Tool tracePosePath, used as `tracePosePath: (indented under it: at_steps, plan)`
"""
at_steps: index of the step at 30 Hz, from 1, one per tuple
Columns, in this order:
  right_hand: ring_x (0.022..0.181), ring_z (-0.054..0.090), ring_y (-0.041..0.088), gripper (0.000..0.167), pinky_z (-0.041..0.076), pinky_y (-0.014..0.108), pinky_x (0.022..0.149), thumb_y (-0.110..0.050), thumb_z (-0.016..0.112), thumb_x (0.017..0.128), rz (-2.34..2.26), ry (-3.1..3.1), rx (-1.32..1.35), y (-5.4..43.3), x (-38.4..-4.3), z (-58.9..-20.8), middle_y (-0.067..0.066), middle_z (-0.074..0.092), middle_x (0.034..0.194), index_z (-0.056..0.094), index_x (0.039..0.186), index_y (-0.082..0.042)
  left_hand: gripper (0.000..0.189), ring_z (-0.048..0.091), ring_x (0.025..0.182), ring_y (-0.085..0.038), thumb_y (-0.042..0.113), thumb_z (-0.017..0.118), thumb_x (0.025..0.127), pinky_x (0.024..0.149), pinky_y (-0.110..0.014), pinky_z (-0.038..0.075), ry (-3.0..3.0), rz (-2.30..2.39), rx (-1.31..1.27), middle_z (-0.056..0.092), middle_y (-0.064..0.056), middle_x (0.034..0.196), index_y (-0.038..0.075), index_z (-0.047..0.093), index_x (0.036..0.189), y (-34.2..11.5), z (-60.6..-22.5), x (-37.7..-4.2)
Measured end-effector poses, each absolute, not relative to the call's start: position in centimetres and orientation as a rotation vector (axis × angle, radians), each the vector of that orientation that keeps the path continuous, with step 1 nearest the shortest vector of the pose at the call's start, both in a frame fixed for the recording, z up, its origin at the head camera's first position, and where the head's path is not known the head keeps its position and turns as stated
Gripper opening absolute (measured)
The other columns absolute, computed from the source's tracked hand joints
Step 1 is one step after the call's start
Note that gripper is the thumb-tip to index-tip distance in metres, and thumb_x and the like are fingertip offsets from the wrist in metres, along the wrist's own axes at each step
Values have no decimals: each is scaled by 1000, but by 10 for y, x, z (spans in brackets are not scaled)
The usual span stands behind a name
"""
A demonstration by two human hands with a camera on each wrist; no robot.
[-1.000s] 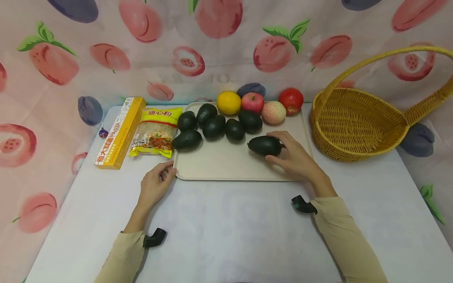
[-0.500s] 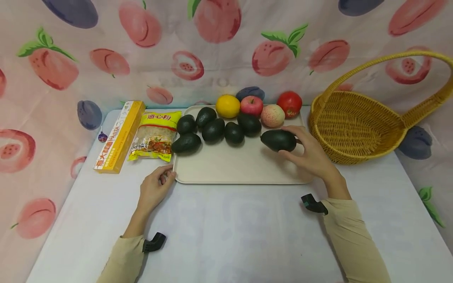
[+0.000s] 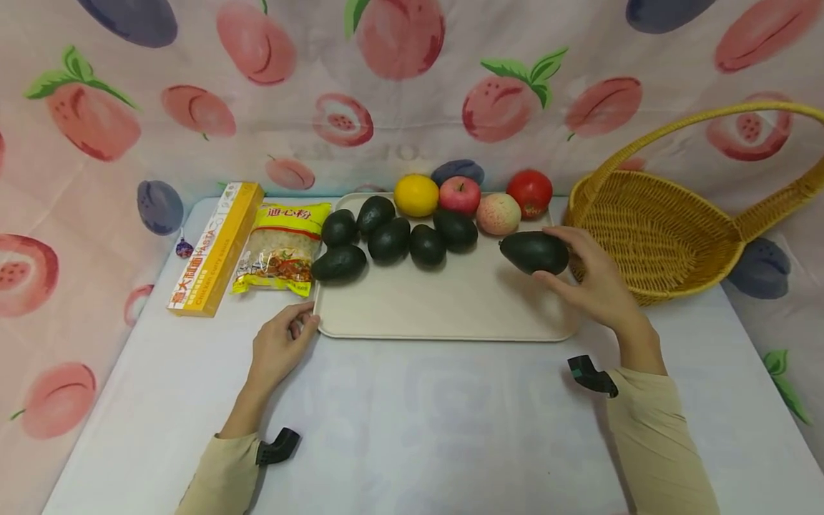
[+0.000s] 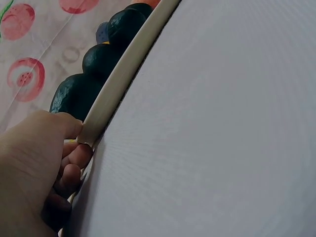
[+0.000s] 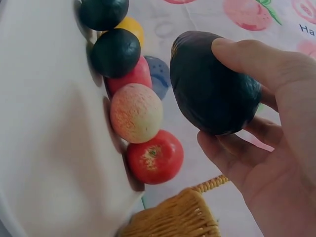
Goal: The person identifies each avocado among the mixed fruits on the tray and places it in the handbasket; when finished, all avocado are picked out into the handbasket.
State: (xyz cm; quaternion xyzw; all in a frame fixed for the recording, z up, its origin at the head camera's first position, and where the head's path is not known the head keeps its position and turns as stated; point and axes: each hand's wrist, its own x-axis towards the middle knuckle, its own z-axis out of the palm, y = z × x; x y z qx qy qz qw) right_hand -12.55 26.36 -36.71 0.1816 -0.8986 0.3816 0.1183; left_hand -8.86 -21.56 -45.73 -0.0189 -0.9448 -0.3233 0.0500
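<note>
My right hand grips a dark green avocado above the right part of the cream tray. In the right wrist view the thumb lies on one side of the avocado and the fingers on the other. My left hand holds the tray's near left corner; in the left wrist view the thumb is on the rim and the fingers curl below it. Several other avocados lie in the tray's left and middle. Behind them are a lemon, an apple, a peach and a tomato.
A yellow wicker basket with a tall handle stands just right of the tray. On the left lie a yellow pasta bag touching the tray's side and a long pasta box. A fruit-print cloth hangs behind the table.
My right hand has carried the avocado rightward over the tray, closer to the basket. The left hand stays at the tray corner.
</note>
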Motion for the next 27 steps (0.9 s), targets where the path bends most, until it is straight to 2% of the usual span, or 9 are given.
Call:
tracePosePath:
  at_steps: [13, 21, 27]
  plan:
    - [114, 43, -6, 76, 34, 5, 89, 1, 81, 69, 1152, -2620, 475, 285, -120, -367, 5, 49, 130, 50, 136, -16, 34, 46, 66, -11, 35, 60, 91, 57, -25, 33, -2881, -986, -68, 57, 1, 81, 14, 64, 118, -217, -458, -89]
    - [112, 45, -6, 79, 34, 5, 86, 3, 82, 65, 1132, -2596, 428, 298, -115, -364, -12, 50, 126, 51, 135, -17, 33, 46, 65, -11, 35, 60, 91, 57, -25, 34, -2885, -970, -63, 57, 3, 79, 15, 65, 117, -217, -459, -86]
    - [109, 48, -3, 75, 37, 5, 87, 14, 77, 63, 1196, -2519, 470, 298, -112, -349, -9, 52, 121, 52, 132, -3, 34, 46, 66, -12, 34, 60, 91, 57, -25, 33, -2883, -980, -58, 57, 1, 81, 14, 64, 118, -217, -458, -89]
